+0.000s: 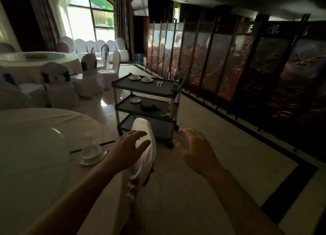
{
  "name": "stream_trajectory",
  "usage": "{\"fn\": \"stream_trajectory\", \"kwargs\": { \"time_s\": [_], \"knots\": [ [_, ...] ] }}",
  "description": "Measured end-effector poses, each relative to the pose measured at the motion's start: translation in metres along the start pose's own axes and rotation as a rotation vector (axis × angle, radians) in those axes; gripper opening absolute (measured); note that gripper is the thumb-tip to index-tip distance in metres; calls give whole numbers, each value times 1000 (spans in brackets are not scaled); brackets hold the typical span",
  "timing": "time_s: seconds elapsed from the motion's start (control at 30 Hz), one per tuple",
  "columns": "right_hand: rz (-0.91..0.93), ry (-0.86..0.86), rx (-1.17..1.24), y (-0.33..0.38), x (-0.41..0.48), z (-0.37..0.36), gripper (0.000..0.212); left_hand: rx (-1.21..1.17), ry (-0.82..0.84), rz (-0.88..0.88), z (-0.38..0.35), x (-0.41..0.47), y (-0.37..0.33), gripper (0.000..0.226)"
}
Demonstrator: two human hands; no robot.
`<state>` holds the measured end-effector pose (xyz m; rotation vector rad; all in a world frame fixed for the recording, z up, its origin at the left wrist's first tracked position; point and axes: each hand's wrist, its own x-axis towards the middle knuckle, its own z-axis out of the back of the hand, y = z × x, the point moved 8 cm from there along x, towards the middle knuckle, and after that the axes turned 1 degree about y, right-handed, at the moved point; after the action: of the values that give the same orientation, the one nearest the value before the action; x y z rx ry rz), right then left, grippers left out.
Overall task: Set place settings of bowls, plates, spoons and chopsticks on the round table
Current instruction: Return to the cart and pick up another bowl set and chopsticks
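Both my hands are out in front and empty: the left hand (131, 145) has its fingers spread and loosely curled, holding nothing, in front of a white-covered chair (144, 146), and the right hand (194, 147) is open too, palm down, fingers relaxed, over the tiled floor (220, 129). On my left the round table (35, 146) carries one setting near its edge: a white bowl (91, 151) sitting on a plate (88, 161), with dark chopsticks (92, 146) lying just behind it. Ahead stands a grey three-shelf cart (146, 90). Its top shelf holds two bowl-on-plate sets (140, 78) side by side and white spoons (159, 83) to their right; the middle shelf has a single plate (135, 99) and a dark cloth (150, 108). A folding screen (229, 58) lines the right side
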<state>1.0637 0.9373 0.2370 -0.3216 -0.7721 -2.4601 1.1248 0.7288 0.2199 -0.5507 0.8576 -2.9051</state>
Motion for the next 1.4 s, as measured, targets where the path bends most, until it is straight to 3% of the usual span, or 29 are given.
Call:
{"fn": "stream_trajectory", "kwargs": {
  "time_s": [0.23,0.43,0.67,0.83,1.13,1.4],
  "knots": [
    [26,33,-42,-91,172,-26,54,8,-24,-18,-63,182,27,33],
    [60,45,-13,-151,303,-29,52,-8,14,71,-87,313,39,40],
    [113,74,28,-237,445,-70,51,6,-76,133,-134,443,76,35],
    [171,146,87,-288,568,-108,60,31,-152,211,-167,552,104,44],
    [216,221,102,-318,771,-185,67,82,-259,358,-174,711,174,48],
    [220,250,87,-308,944,-309,65,13,-302,377,-164,858,329,45]
  ]
}}
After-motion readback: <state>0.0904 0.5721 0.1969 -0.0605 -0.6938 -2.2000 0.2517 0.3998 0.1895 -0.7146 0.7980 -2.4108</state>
